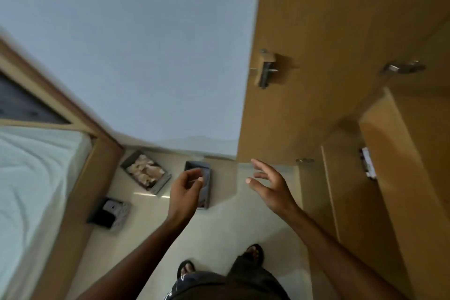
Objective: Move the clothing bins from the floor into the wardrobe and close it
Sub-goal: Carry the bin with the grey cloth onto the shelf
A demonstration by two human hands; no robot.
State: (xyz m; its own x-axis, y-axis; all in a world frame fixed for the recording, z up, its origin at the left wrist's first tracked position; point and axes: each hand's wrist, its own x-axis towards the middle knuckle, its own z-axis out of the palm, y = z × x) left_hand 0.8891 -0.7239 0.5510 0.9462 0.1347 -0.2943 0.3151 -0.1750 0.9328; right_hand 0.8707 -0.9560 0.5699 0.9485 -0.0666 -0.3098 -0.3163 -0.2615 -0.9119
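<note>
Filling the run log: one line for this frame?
bins: beige-clothes bin, dark bin, black-white bin, all on floor | left hand: empty | right hand: open | wardrobe door: open

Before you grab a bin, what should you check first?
1. Hands free: left hand and right hand hold nothing, ok.
2. Bins in sight: beige-clothes bin, dark bin and black-and-white bin all sit on the floor, ok.
3. Wardrobe door open: ok.
4. Floor in front of the bins bare: ok.
5. Free space inside for the bins: cannot tell.
</note>
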